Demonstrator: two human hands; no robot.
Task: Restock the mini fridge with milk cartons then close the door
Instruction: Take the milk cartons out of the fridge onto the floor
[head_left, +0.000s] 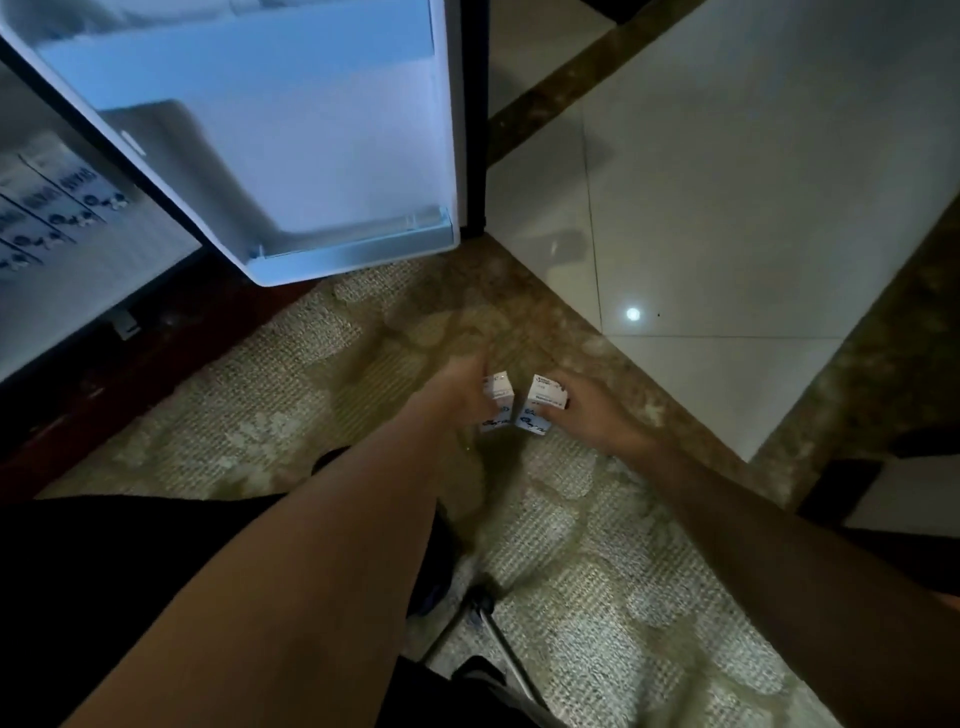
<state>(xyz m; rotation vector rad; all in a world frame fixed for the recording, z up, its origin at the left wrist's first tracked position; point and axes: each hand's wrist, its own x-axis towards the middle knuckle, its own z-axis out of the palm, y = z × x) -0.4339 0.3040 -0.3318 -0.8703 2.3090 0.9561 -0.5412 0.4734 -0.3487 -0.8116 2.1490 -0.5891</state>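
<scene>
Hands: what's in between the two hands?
In the head view, two milk cartons: the left carton in the left hand, the right carton in the right hand.

Cartons: left white cardboard milk carton (500, 401) and right white cardboard milk carton (540, 408), side by side on beige woven carpet (270, 415).
Door: white plastic fridge door (311, 156), 11 o'clock from the cartons.
Tiles: white floor tiles (727, 208), 2 o'clock.

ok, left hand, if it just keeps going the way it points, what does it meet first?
The left milk carton. The left hand points forward-right and that carton stands right at its fingertips; blur hides whether they already touch. Past it: the right milk carton, gripped by the right hand.
</scene>
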